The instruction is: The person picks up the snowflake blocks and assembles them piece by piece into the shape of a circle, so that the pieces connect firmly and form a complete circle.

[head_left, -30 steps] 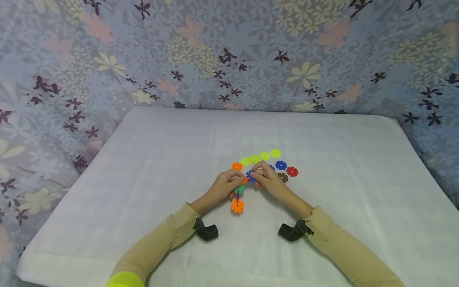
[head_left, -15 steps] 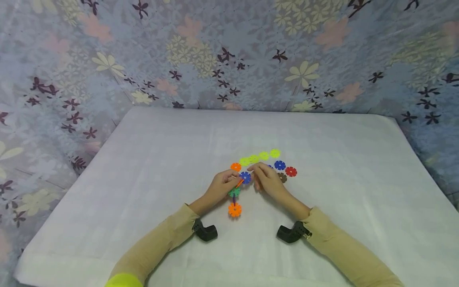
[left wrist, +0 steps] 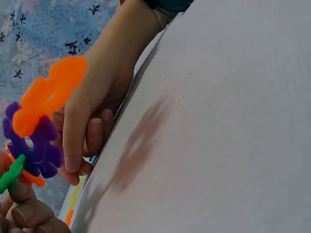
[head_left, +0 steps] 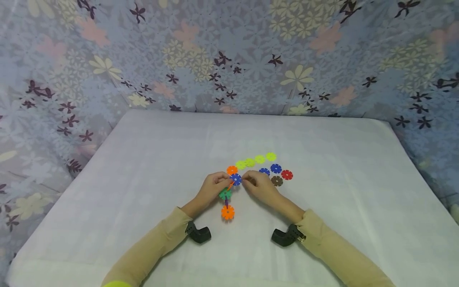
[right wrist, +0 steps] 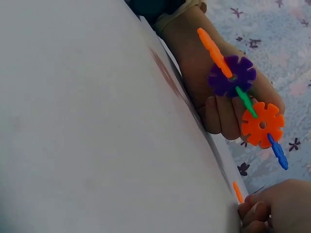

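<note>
The left hand (head_left: 211, 187) pinches a linked chain of discs (head_left: 226, 194) near its far end, thumb and bent fingers brought together about the far orange disc (head_left: 231, 185), which stands edge-on; the exact grip is partly hidden, so which fingertips press on it cannot be told. The chain hangs above the white cloth (head_left: 172, 143), its shadow falling on the fabric in the left wrist view; from the near end it runs orange disc (head_left: 224, 214), purple disc (head_left: 226, 203), green disc (head_left: 225, 191), the far orange disc and, last, blue disc (head_left: 237, 177), the pieces slotted into one another at turned angles.

The right hand (head_left: 262, 186) stays just beside that blue disc, apart from it; its fingers are loosely bent, index and thumb tips close to each other, the other fingers tucked behind; nothing shows between them.

Beyond the hands, loose discs lie flat on the cloth; a loose orange disc (head_left: 232, 170) is just past the blue end of the chain; a row of yellow-green discs (head_left: 259, 159) leads away from it to the right; near the right hand are two loose blue discs (head_left: 276, 168), a brown disc (head_left: 277, 181) and a red disc (head_left: 287, 175), the red one farthest right.
</note>
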{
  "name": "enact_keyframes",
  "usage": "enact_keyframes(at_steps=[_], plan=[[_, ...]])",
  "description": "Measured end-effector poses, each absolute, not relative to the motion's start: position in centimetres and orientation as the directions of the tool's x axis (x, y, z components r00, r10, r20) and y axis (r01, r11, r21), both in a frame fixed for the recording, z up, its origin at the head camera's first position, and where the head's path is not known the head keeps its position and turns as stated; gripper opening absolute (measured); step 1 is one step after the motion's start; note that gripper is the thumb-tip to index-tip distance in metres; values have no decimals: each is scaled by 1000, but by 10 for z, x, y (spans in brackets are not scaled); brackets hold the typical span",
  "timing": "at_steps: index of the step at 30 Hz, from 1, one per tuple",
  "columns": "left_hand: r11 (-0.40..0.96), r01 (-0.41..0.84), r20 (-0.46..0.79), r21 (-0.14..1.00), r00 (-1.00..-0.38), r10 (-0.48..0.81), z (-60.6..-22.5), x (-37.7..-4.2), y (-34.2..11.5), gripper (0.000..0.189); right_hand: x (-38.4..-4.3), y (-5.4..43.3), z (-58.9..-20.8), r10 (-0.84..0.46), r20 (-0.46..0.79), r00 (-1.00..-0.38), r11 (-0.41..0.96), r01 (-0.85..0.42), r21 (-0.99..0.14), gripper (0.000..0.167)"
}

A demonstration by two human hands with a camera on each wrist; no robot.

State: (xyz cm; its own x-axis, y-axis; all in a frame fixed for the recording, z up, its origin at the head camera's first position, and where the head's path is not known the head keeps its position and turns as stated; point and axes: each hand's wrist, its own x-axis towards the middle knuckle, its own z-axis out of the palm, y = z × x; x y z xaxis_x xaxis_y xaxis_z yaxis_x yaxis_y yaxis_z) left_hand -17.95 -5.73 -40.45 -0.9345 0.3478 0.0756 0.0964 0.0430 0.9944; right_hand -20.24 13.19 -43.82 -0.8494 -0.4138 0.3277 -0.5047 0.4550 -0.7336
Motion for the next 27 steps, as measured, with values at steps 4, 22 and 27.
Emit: enact_keyframes(at_steps=[4,22,27], plan=[[37,65,49,997,-941,334,-404,-179,-56,12,-209,129,-435,-422,324,-847,500,-515,-696,17],[1,93,87,996,-930,358,-431,-194,-57,11,-219,121,-433,-546,401,-736,534,-674,-510,12],[5,84,77,996,-931,357,-430,-195,-55,11,-218,126,-433,-480,316,-818,497,-551,-670,24]])
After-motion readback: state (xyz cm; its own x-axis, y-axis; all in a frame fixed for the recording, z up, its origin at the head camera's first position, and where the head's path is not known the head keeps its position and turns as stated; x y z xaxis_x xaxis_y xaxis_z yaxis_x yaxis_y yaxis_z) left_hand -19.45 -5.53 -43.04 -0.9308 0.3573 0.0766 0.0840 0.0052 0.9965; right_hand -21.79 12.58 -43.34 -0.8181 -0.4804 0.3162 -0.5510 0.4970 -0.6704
